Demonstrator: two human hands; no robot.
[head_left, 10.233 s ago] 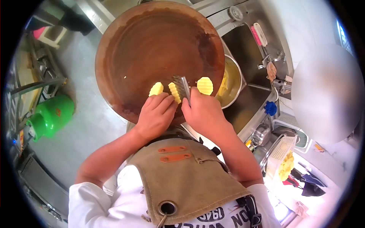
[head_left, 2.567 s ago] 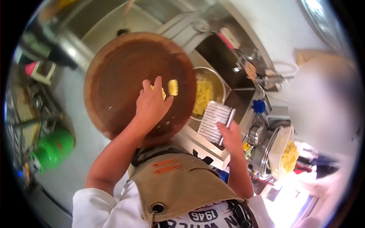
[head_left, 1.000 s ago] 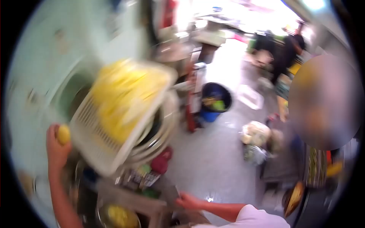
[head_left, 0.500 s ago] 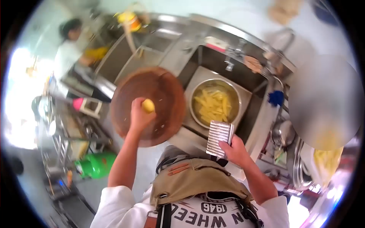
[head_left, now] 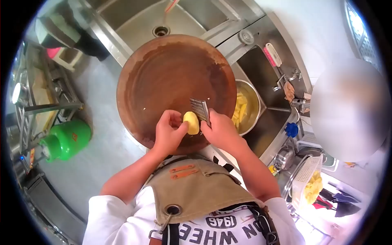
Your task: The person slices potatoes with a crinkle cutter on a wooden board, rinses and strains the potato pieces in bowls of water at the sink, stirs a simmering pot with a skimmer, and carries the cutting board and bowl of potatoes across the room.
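Potato (head_left: 192, 123) sits over the near half of the round board (head_left: 175, 77), left hand (head_left: 166, 134) fingers gripping it; right hand (head_left: 222, 130) fingers clasp a ridged cutter (head_left: 199, 108) above the board.

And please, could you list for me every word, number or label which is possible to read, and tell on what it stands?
"1946": on the white T-shirt, upside down in this view.
"ON WHEE": same T-shirt, also upside down; the rest is covered.
Lettering near the apron hem, on the T-shirt: too hidden to read.
Reddish mark on the green gas cylinder: too small to read.
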